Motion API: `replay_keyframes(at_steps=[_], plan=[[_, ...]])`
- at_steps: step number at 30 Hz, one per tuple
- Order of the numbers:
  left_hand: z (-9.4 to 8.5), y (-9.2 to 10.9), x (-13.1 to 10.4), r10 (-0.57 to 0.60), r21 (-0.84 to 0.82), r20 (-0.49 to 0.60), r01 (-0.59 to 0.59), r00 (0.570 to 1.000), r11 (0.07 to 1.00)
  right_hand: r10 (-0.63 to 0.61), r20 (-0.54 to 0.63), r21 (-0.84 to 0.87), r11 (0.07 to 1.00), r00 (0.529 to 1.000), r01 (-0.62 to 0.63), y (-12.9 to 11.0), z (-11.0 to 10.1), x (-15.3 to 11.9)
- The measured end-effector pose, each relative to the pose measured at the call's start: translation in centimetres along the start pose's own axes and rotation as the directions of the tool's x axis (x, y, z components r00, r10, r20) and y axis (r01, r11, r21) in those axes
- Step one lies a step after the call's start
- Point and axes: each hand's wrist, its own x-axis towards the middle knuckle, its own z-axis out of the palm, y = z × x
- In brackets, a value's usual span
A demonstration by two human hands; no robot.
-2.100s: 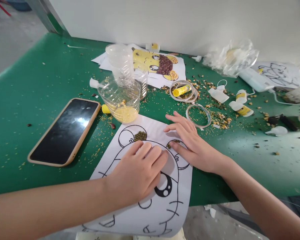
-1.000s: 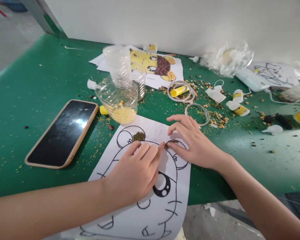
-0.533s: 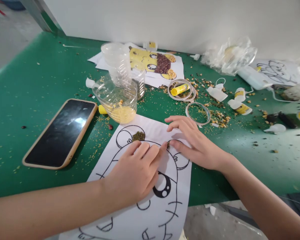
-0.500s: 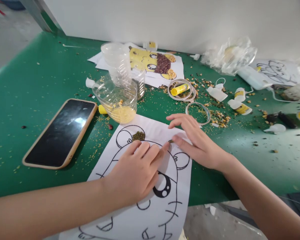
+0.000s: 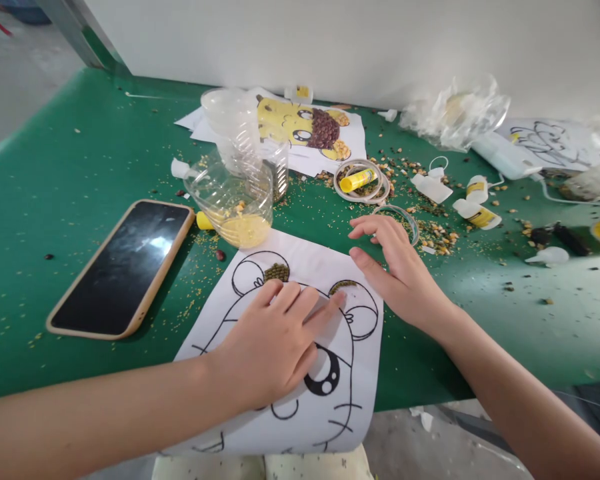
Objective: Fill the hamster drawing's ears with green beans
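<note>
Here, the drawing sheet (image 5: 310,427) on the table (image 5: 415,373) is being partly covered by the left hand (image 5: 275,340); whether anything is being gripped beneath cannot be told. One finger is being stretched toward the green patch (image 5: 343,286). Across a gap, the right hand (image 5: 400,277) is being held open, the table's edge being crossed by its forearm (image 5: 500,373).

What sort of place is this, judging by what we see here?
Probably a craft workspace, though I cannot tell whether it is a classroom or a workshop. The green table bears scattered seeds, small yellow-labelled bottles and an animal line drawing partly covered with small green grains.
</note>
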Motion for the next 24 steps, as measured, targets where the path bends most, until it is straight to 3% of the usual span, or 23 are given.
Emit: replay_keyframes(at_steps=[7,10,12,14,17,20,24], plan=[[0.1,0.0,0.1,-0.006,-0.017,-0.018,0.005,1.0,1.0,0.001,0.001,-0.016,1.0,1.0,-0.001,-0.1,0.3,0.1],[0.1,-0.1,0.1,-0.008,-0.036,-0.009,0.007,1.0,0.999,0.026,-0.106,-0.115,0.993,0.994,-0.038,1.4,-0.7,0.7],[0.0,-0.1,0.1,-0.014,-0.051,0.001,0.014,1.0,0.999,0.099,-0.259,-0.252,0.954,0.961,-0.166,3.4,-2.3,1.1],[0.0,-0.1,0.0,-0.015,-0.064,0.003,0.015,1.0,0.998,0.121,-0.461,-0.342,0.89,0.879,-0.302,5.9,-4.4,1.4],[-0.1,0.0,0.0,-0.015,-0.081,0.003,0.015,1.0,0.997,0.162,-0.586,-0.379,0.812,0.794,-0.445,9.3,-7.1,1.3],[-0.1,0.0,0.0,-0.042,-0.079,0.011,0.043,0.999,0.996,0.285,-0.552,-0.375,0.754,0.784,-0.539,11.3,-8.1,1.0],[-0.2,-0.1,0.1,-0.026,-0.091,0.021,0.027,0.999,0.995,0.368,-0.487,-0.392,0.719,0.792,-0.574,12.1,-7.8,0.8]])
